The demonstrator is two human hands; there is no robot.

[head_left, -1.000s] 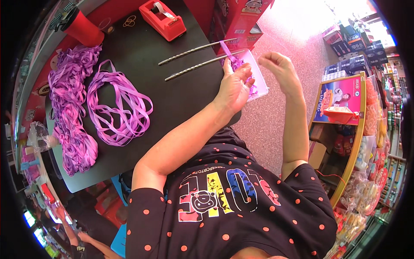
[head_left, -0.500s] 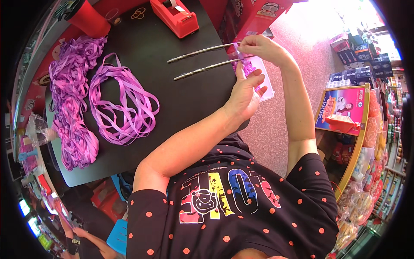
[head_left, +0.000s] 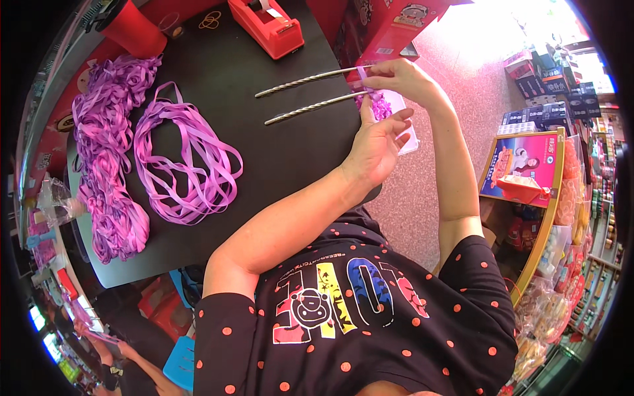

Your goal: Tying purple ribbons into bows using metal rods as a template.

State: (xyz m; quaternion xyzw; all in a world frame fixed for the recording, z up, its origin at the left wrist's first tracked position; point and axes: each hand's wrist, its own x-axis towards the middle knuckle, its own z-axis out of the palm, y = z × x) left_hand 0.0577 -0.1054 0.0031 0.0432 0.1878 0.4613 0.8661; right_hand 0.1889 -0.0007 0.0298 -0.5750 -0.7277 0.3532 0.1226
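Two twisted metal rods (head_left: 300, 82) lie side by side, reaching over the right edge of the dark table. A purple ribbon (head_left: 362, 74) runs across them near that edge. My right hand (head_left: 401, 78) is closed at the far rod, thumb and fingers pinching the ribbon. On the near side, my left hand (head_left: 378, 146) points its index finger up against the near rod and ribbon, its other fingers apart. Below the rods, a bunch of purple crimped ribbon (head_left: 381, 109) shows, partly hidden by my hands, over a pale tray (head_left: 409, 142).
A loose coil of purple ribbon (head_left: 191, 158) and a larger tangled heap of ribbon (head_left: 109, 158) lie on the table's left. A red tape dispenser (head_left: 271, 30), rubber bands (head_left: 211, 20) and a red cup (head_left: 135, 30) stand farther back. A counter (head_left: 541, 237) with packaged goods is at right.
My left hand's fingers have spread a little, away from the rods. My right hand has shifted slightly and its fingers now lie lower over the ribbon between the rods.
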